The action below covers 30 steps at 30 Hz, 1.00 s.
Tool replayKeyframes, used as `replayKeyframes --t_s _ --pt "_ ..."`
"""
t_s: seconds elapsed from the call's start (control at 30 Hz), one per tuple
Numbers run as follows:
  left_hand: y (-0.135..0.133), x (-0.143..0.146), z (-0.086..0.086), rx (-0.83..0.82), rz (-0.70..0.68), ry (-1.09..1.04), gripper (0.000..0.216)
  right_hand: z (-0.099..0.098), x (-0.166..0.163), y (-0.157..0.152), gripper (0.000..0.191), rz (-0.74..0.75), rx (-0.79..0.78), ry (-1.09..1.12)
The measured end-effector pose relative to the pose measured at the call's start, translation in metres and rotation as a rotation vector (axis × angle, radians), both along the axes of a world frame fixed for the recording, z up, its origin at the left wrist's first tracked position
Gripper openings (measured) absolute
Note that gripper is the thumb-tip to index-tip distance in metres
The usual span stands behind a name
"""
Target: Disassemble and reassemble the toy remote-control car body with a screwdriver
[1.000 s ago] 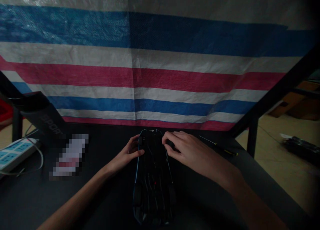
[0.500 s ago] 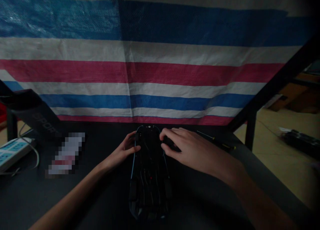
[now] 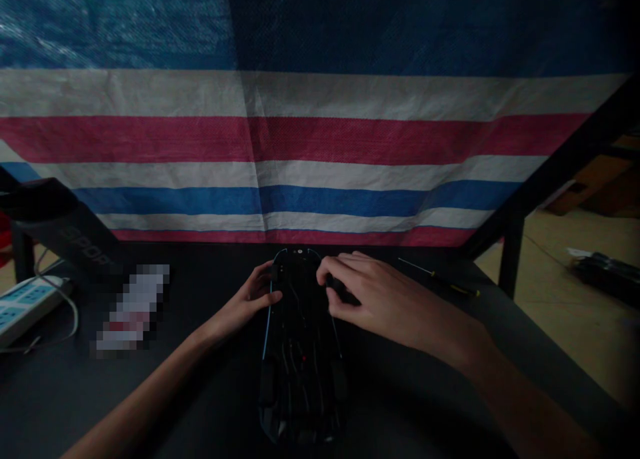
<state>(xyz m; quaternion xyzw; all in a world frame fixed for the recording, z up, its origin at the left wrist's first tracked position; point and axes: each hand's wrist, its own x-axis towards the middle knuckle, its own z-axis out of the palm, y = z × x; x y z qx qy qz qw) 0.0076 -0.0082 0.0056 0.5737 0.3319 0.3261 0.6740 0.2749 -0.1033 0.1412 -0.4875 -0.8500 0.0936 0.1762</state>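
at the middle of the dark table, lengthwise away from the body: black chassis, car-shaped, with a thin blue line along its edges and its far end close to the striped tarp; left hand: clasps the far left edge of the black chassis, thumb laid on top, fingers closed narrow around the side; right hand: rests at the far right edge, fingers curled close together, tips pinched on a small dark part right against the black chassis; too dim to name it more exactly; right of the right hand and apart from it: lies flat on the table, a thin screwdriver with yellow on its handle; off to the left: a black bar with pale lettering, propped at a slant, and past it a white-and-blue power strip with a cable; on the floor well to the right: a dark bundle.
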Motion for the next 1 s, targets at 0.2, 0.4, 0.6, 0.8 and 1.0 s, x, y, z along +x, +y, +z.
replayKeyframes --t_s 0.2,0.4,0.6,0.8,1.0 --pt "0.0015 -0.0010 -0.0012 0.006 -0.006 0.023 0.073 0.0017 0.0032 -0.0030 0.019 -0.057 -0.074 -0.039" --pt "0.0017 0.0001 -0.0015 0.012 0.005 0.033 0.074 -0.0005 0.0079 0.0014 0.018 -0.002 -0.022 0.016" --pt "0.0032 -0.0003 -0.0024 0.019 0.008 0.036 0.076 -0.0024 0.0046 -0.0008 0.014 -0.066 -0.027 -0.005" --pt "0.0030 -0.0013 -0.0005 0.041 0.018 0.078 0.077 -0.0026 0.0020 -0.0020 0.010 -0.088 -0.021 -0.062" --pt "-0.0003 0.0006 0.0013 0.025 0.024 0.039 0.076 0.0038 0.0065 -0.0058 0.013 -0.015 -0.080 0.048"
